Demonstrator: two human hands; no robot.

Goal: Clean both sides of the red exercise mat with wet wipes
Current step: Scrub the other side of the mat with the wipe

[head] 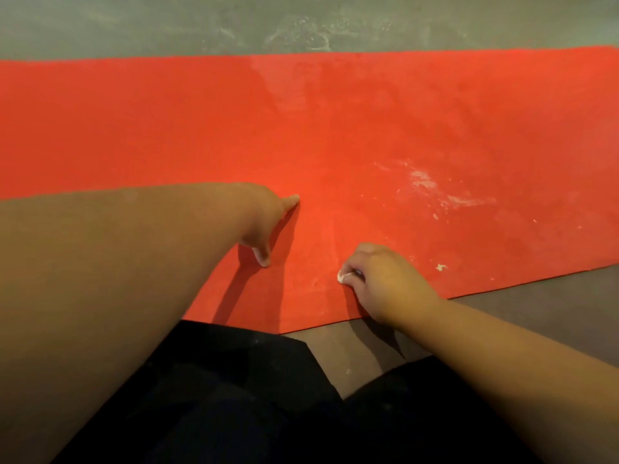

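The red exercise mat (pixel 335 128) lies flat across the floor from left to right. White smears and specks mark its right part (pixel 435 189). My left hand (pixel 268 222) rests on the mat near its front edge, with straight fingers spread and pressing down. My right hand (pixel 385 283) is close to the mat's near edge, its fingers curled round a small bunched white wet wipe (pixel 342 276) that touches the mat. Only a bit of the wipe shows past the fingers.
Grey concrete floor (pixel 301 25) runs beyond the mat's far edge, with pale dusty patches. Darker floor (pixel 519 303) lies in front of the mat at the right. My legs in dark trousers (pixel 251 396) are at the bottom centre.
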